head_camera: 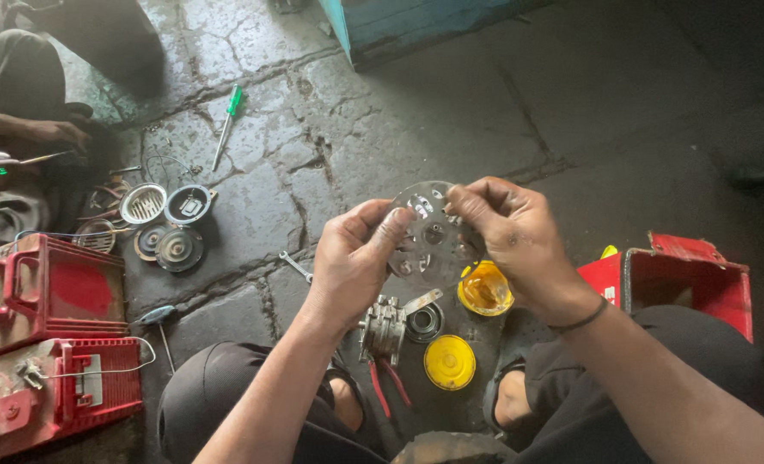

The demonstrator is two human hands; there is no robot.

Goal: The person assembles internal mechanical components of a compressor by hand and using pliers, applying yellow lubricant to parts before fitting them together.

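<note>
Both my hands hold a round perforated metal plate [429, 230] up over the stone floor. My left hand [354, 258] grips its left edge with the thumb pressed on the face. My right hand [513, 236] pinches its upper right edge. Below the plate lie a grey metal compressor body [384, 326], a round bearing ring [424, 322], an open yellow tub [485, 289] and its yellow lid [449, 362]. Red-handled pliers [385, 385] lie between my knees.
Two red batteries [47, 339] stand at the left, and a red box [690, 279] at the right. Round metal parts [165, 225] and a green-handled screwdriver [226, 125] lie on the cracked floor. Another person's hand [54, 133] works at the far left. A blue box [416, 26] stands at the top.
</note>
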